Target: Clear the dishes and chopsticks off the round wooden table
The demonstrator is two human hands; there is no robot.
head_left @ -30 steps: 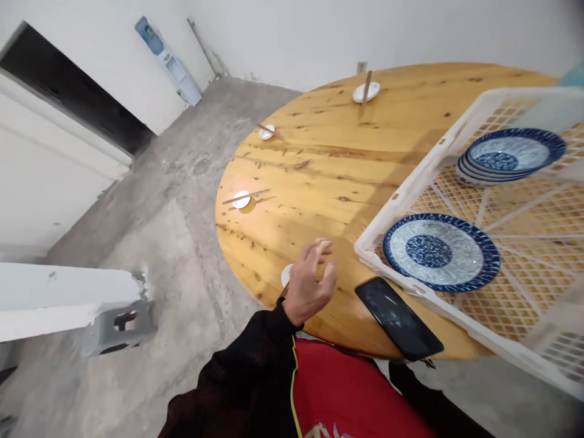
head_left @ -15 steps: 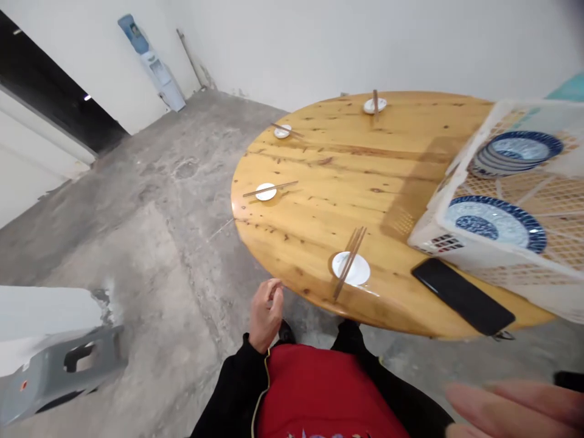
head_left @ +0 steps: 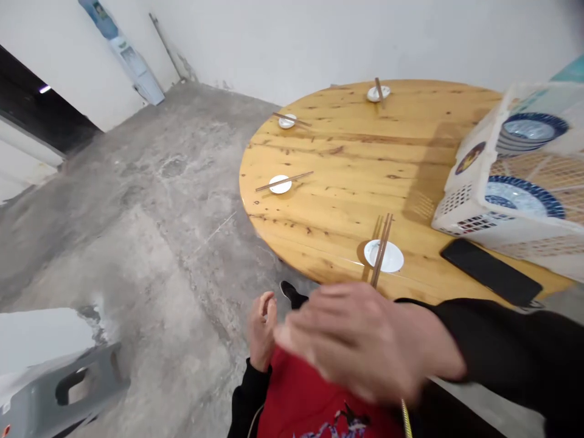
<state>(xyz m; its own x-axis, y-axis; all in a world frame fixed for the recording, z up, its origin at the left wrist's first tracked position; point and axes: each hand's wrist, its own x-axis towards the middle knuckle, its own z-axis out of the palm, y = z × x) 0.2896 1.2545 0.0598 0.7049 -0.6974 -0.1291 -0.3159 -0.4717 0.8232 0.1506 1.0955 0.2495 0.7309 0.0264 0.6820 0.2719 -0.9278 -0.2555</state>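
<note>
My left hand [head_left: 261,328] hangs low beside the table's front edge, its fingers loosely curled towards the thumb with nothing visible in them. In front of my red top, my right hand [head_left: 351,337] reaches across the body, blurred by motion; whether its fingers hold anything is unclear. Just beyond it lies a small white saucer [head_left: 393,258] with a pair of chopsticks [head_left: 382,250] across it, their near ends partly hidden by the hand. Similar white saucers with chopsticks lie at the left [head_left: 280,187], far left [head_left: 286,123] and back [head_left: 375,96] of the wooden table [head_left: 337,201].
A white plastic crate [head_left: 460,188] on the table's right holds stacked blue-and-white bowls [head_left: 531,129] and a plate [head_left: 524,196]. In front of it lies a black phone [head_left: 490,271]. A grey stool [head_left: 41,389] stands lower left; a water dispenser [head_left: 137,70] is by the wall.
My right hand has swept left from the lower right corner to in front of my body. The view has shifted, moving the table slightly right. My left hand stays curled near the table edge.
</note>
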